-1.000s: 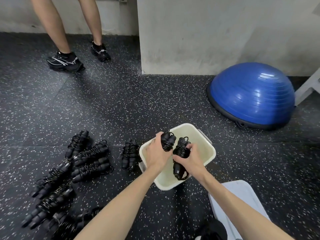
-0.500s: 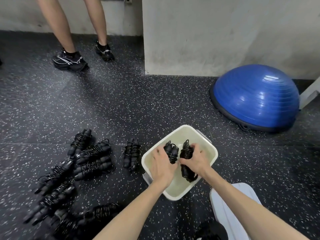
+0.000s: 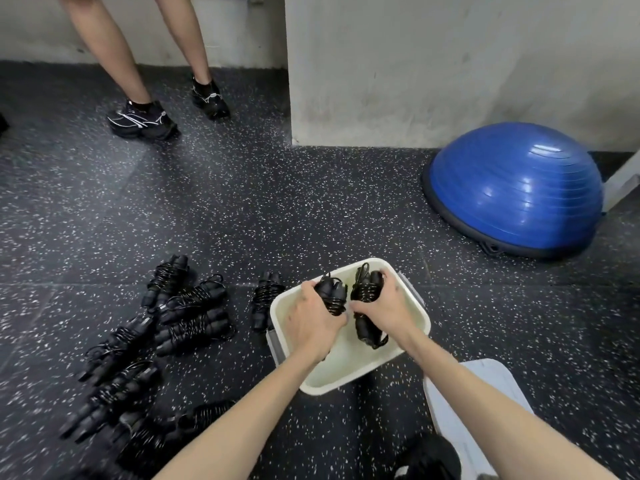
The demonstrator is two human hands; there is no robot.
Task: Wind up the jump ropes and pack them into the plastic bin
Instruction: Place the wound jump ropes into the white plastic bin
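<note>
A cream plastic bin [image 3: 414, 304] sits on the speckled black floor in front of me. Both of my hands are inside it. My left hand [image 3: 313, 322] grips one wound black jump rope [image 3: 333, 295], and my right hand [image 3: 382, 306] grips another wound jump rope [image 3: 367, 318] beside it, low in the bin. One wound rope [image 3: 266, 301] lies just left of the bin. Several more wound ropes [image 3: 188, 311] lie in a pile further left, reaching down to the lower left [image 3: 110, 396].
A blue half-ball trainer [image 3: 516, 188] rests at the right by a grey wall. A person's legs and black shoes [image 3: 142, 119] stand at the far left. A white bin lid [image 3: 474, 410] lies near my right forearm.
Both hands have lowered the two wound ropes from above the rim down into the bin and keep hold of them.
</note>
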